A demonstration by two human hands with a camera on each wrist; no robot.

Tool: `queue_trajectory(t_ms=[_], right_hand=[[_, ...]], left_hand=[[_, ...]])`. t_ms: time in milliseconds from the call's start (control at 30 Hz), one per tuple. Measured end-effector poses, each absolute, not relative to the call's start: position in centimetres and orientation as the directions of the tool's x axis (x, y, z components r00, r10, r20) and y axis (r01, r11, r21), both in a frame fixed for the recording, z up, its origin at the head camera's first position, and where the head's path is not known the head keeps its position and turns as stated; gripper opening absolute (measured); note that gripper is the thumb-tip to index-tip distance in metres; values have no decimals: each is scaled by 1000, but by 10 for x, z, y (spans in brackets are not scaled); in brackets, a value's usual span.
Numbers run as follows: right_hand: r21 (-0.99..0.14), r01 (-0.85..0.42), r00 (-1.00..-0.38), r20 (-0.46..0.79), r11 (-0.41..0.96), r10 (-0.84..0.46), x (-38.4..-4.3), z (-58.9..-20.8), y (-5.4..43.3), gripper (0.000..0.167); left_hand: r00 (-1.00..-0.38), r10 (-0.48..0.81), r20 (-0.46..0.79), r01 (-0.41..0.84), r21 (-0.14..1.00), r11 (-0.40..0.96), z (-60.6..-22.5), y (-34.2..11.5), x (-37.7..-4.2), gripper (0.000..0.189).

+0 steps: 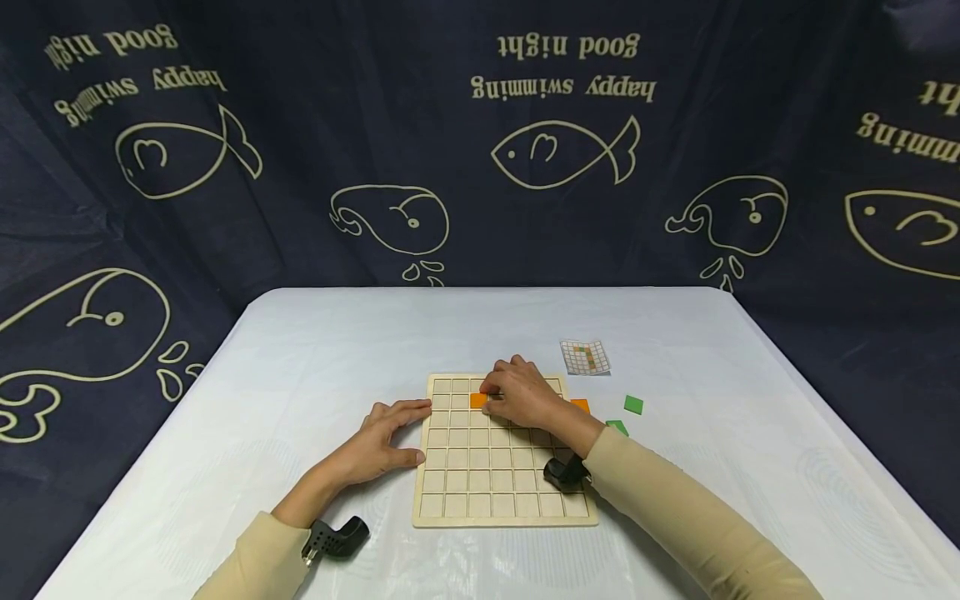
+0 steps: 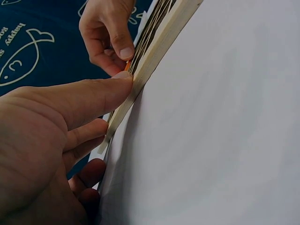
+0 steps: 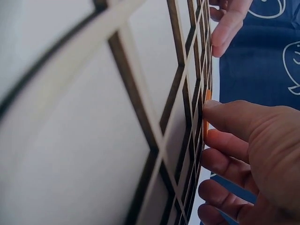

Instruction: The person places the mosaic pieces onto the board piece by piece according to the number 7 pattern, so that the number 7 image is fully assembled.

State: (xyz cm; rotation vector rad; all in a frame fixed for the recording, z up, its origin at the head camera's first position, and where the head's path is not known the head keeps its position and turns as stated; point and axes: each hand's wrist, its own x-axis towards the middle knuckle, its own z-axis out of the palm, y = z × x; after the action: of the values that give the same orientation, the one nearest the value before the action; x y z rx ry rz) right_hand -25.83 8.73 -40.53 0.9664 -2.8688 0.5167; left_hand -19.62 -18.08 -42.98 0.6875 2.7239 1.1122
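Over at nine o'clock on the grid board [image 1: 491, 481], seen from the head camera, it's the left hand [image 1: 386, 437] with thumb and fingers spread wide, tips against the wooden edge, gripping nothing; up at twelve, here's the right hand [image 1: 525, 395], fingers bent, thumb and forefinger closed to a narrow pinch on an orange tile [image 1: 477, 401]; and that tile sits at eleven o'clock, second row from the far edge, third column from the left; out at two o'clock, a loose orange tile [image 1: 580, 405] peeks from behind the right wrist, just beside the board; farther along that line lie a near green tile [image 1: 617, 426] and a far green tile [image 1: 633, 404], well apart from the grid; between one and two, there's the pattern card [image 1: 585, 358], flat on the white counter [image 1: 345, 333].

Across to the left wrist view; the left hand fills nine o'clock, thumb tip touching the board's rim, fingers below it; at eleven, the right hand's thumb bears on a sliver of orange.

Now the right wrist view; grid lines loom large at nine; at three, orange shows edge-on under the right thumb and forefinger, the other fingers loosely bent; at one, left-hand fingers reach the board's far side.
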Motion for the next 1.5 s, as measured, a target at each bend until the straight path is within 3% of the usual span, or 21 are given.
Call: queue_trajectory(t_ms=[900,1500], right_hand=[[-340,-565,-824,190,752,-533,-253,-390,94,28],[-333,-591,-805,303,735,-510,-247,-378,127,29]], left_hand=[[-889,455,57,364,691,624,-430,-181,-195,66],[-888,456,61,369,685,628,-428,-180,-195,66]])
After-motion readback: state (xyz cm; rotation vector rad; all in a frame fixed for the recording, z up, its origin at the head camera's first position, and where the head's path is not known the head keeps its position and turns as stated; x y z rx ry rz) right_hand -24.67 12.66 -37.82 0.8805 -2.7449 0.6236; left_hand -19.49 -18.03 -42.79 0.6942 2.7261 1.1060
